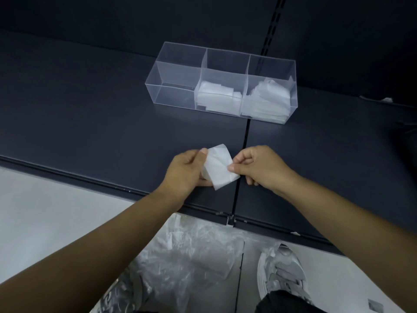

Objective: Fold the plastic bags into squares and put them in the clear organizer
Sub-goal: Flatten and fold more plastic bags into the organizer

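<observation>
We hold the folded bag (220,169) in the middle of the frame, over the front part of the dark shelf (90,114), and both hands have it. Our left hand (187,171) grips its left edge, thumb on top near the upper corner and fingers curled underneath. Our right hand (259,168) pinches its right edge between thumb and forefinger. The bag is a small, nearly square piece, tilted so that its slightly longer side runs from upper left to lower right. The next move, we judge, turns on where the clear organizer (173,96) lies from this grip: straight up the frame, well apart from the hands, its long side running left to right. Its middle compartment, holding a stack of folded squares (216,98), sits almost directly above the bag. The right compartment holds a fuller stack (266,100) and lies nearer our right hand, while the left compartment looks empty and lies nearer our left hand. Either hand could carry the bag forward once the other lets go, and the bag would need turning to sit square with the compartment walls. Loose bags (194,258) lie in a heap at the bottom of the frame, below the shelf edge, beside a grey shoe (282,274).
</observation>
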Tool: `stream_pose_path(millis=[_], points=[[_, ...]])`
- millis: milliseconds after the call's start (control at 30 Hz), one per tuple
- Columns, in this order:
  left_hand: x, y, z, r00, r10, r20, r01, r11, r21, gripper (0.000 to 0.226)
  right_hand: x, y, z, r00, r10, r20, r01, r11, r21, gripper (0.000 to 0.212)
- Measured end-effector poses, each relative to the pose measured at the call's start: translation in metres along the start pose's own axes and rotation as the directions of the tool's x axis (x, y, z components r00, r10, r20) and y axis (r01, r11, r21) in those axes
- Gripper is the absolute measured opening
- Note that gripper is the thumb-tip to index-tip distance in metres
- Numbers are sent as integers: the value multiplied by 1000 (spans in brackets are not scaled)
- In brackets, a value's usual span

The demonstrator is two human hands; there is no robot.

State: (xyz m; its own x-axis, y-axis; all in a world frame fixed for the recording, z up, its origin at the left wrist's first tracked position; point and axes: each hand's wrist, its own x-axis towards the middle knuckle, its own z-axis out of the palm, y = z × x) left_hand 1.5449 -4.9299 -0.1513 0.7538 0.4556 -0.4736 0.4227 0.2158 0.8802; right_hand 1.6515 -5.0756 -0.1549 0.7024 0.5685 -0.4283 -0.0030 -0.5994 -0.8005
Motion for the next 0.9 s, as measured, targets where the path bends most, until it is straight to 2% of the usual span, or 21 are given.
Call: stream_pose_path(millis=[33,67,100,133,167,200,233,267,333,400,533,667,767,833,900], points=[[2,-2,-2,991,85,-101,-76,992,98,21,2,-2,1,1000,13,-10,-13,1000,-10,14],[3,-4,-5,956,234,-179,-182,946,269,20,4,-4,2,999,27,-19,-28,999,-27,14],[3,-6,-8,885,427,-185,-303,830,468,20,5,-6,2,999,39,-25,-40,998,-46,14],[1,-9,-8,788,607,-100,-421,651,632,21,6,-8,4,998,47,-29,-49,997,-62,15],[1,-12,-7,699,713,49,-513,453,729,23,7,-9,5,998,53,-32,-55,996,-76,16],[1,-17,-4,648,732,212,-572,284,769,30,7,-10,5,998,57,-36,-60,994,-92,16],[1,-23,-1,654,671,349,-596,173,784,40,7,-11,6,998,56,-43,-60,992,-111,17],[1,-29,1,704,567,429,-575,100,812,52,7,-12,7,998,47,-52,-54,989,-135,17],[5,-39,-2,804,403,438,-479,1,878,67,4,-13,10,996,9,-84,-25,981,-194,17],[9,-46,-8,838,374,398,-420,-24,907,75,-1,-11,15,989,-42,-142,-1,958,-288,14],[11,-46,-8,860,351,370,-382,-37,923,84,-20,4,32,952,-180,-246,32,860,-509,21],[6,-46,-5,899,330,288,-296,-27,955,97,-27,11,33,923,-218,-319,32,866,-499,14],[1,-44,-1,925,305,228,-233,-18,972,102,-26,9,35,925,-216,-312,16,843,-538,12],[-5,-44,2,940,281,194,-213,40,976,106,-24,5,32,930,-208,-303,26,860,-510,11],[-12,-42,4,951,263,161,-211,172,962,108,-20,-1,24,931,-166,-325,32,925,-380,12]])
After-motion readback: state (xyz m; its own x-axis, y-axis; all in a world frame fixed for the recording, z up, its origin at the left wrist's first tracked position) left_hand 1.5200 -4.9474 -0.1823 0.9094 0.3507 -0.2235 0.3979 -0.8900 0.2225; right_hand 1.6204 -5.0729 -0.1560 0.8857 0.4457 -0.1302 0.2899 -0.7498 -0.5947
